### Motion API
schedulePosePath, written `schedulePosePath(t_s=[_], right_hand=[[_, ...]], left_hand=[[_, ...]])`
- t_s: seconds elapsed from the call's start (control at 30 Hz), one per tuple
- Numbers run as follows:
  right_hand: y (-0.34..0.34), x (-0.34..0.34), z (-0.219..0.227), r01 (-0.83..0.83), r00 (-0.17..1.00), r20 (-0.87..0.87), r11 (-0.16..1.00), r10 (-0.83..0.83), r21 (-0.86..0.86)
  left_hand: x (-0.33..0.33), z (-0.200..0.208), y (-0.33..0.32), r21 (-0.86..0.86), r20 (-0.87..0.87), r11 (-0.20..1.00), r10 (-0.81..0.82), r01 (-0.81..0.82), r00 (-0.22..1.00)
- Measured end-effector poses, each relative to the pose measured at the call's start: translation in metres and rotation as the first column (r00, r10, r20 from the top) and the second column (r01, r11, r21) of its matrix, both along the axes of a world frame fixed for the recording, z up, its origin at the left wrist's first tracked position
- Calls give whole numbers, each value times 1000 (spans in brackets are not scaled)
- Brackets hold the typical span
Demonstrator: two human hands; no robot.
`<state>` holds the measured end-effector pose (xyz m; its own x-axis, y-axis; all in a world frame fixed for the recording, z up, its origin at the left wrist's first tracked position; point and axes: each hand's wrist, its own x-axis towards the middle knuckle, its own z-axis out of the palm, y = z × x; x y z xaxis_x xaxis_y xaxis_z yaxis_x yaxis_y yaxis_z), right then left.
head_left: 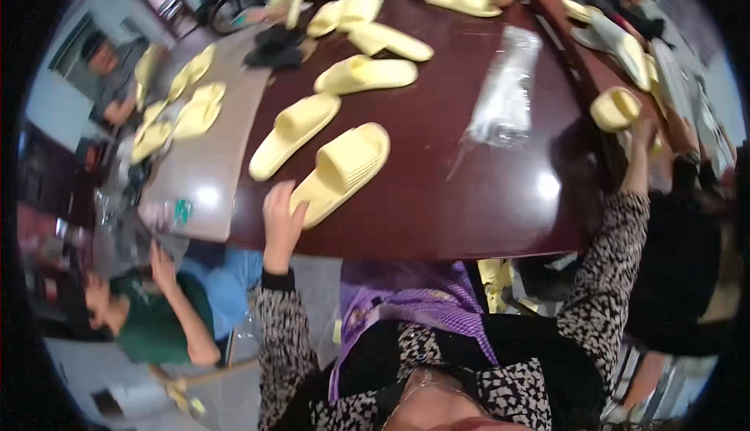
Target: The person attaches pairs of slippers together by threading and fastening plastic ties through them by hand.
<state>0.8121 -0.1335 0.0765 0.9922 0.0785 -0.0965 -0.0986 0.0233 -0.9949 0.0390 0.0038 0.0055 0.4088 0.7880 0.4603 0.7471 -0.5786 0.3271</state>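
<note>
A yellow slipper (pixel 342 169) lies near the front edge of the dark table (pixel 469 197), its heel end under the left hand (pixel 280 216), whose fingers rest on it. The right hand (pixel 642 136) reaches to the far right, touching another slipper (pixel 615 108); its grip is unclear. A plastic bag (pixel 504 95) lies between them.

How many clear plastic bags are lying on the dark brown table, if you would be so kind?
1. A single clear plastic bag lies on the dark table, right of the yellow slippers. Others may be hidden at the blurred, cluttered far edge.
</note>
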Motion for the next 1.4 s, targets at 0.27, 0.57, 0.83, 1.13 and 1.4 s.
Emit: schedulePosePath(t_s=[0.27, 0.57, 0.83, 1.13, 1.4], right_hand=[[31, -127, -22, -214, 455, 686, 817, 568, -535], [58, -293, -39, -497, 377, 599, 700, 706, -512], [71, -323, -37, -436, 352, 589, 684, 727, -584], [70, -346, -28, -243, -74, 567, 536, 821, -808], [74, -354, -19, -142, -151, 505, 487, 850, -862]], left_hand=[[22, 10, 66, -125, -72, 992, 1, -10, 997], [55, 9, 100, -186, 64, 981, -39, 50, 997], [90, 22, 86, -405, 5, 905, 145, -131, 989], [108, 36, 73, -472, 69, 865, 227, -168, 971], [112, 47, 69, -492, 148, 851, 288, -182, 946]])
